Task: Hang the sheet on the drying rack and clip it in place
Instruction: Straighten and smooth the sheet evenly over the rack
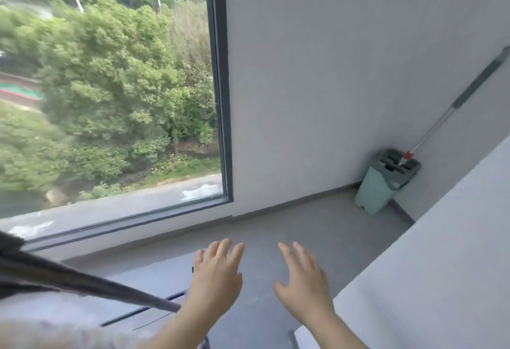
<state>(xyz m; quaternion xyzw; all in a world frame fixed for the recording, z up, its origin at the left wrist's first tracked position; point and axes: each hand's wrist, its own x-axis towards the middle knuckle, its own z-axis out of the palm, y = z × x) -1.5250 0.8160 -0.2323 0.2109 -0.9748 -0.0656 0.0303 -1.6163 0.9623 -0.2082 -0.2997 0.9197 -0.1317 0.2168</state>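
My left hand (214,279) and my right hand (305,282) are both raised in front of me over the grey floor, fingers spread and holding nothing. At the lower left a dark grey sheet (55,277) drapes over a bar of the drying rack (143,312), running down toward my left forearm. Pale fabric (55,321) lies blurred below it. No clips are visible.
A large window (110,86) with a dark frame fills the left side. A white wall (345,72) stands ahead. In the right corner a green mop bucket (383,180) holds a mop with a long handle (469,91). A white slanted surface (441,279) rises at the right.
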